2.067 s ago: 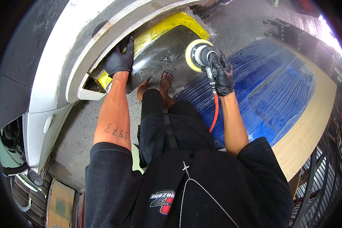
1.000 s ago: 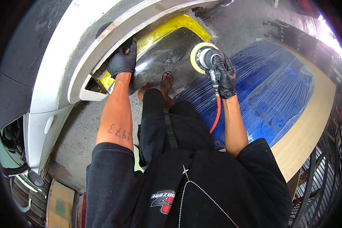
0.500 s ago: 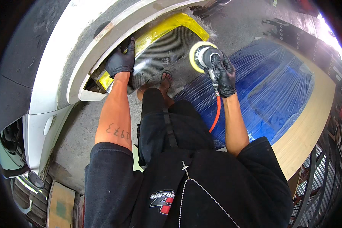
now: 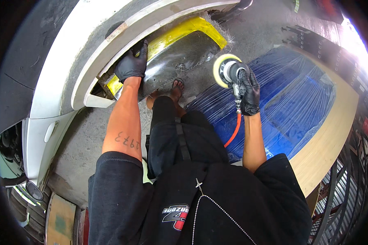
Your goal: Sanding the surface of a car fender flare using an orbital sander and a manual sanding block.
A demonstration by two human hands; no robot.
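Note:
My left hand [image 4: 131, 64], in a black glove, is closed on the upper edge of a carbon-weave panel [image 4: 171, 63] with a glossy yellow border [image 4: 188, 24], beneath the curved pale lip of a white car's body [image 4: 53, 77]; some fingertips are hidden there. My right hand [image 4: 249, 92], also gloved, grips a pneumatic rotary sander [image 4: 232, 72] by its body and metal fitting. Its round pad with a cream-yellow rim faces left, off the panel's right end and apart from it. An orange hose [image 4: 235, 132] runs down from the tool.
A blue part wrapped in clear plastic [image 4: 290, 110] lies on a light wooden board [image 4: 327, 147] at my right. Dark metal frames [image 4: 335, 196] line the right rim. An upright board [image 4: 61, 220] leans at lower left. My sandalled foot [image 4: 176, 87] stands on the concrete floor [image 4: 77, 163].
My right hand has moved down and to the right with the sander, farther from the panel. My left hand stays at the panel's edge.

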